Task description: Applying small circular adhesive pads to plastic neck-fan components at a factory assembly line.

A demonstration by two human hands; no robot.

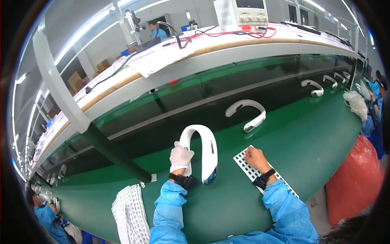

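Fingers of the gloved left hand are closed around the left arm of a white U-shaped device, which is held with its curve pointing away and its ends toward the wearer, over the green work surface. Fingers of the bare right hand are curled and drawn narrow over a white sheet marked with rows of dark patches; whether a patch is pinched cannot be told. A dark band is worn at the right wrist, with blue sleeves on the 2 forearms. A fanned stack of similar sheets is laid left of the left forearm. Beyond the hands, 1 more U-shaped device is seen lying apart; farther right, 4 others are strung out in a row. A red bag is placed by the surface's right edge. On the raised shelf behind, a bench power supply is set, with red and black leads spread beside it.
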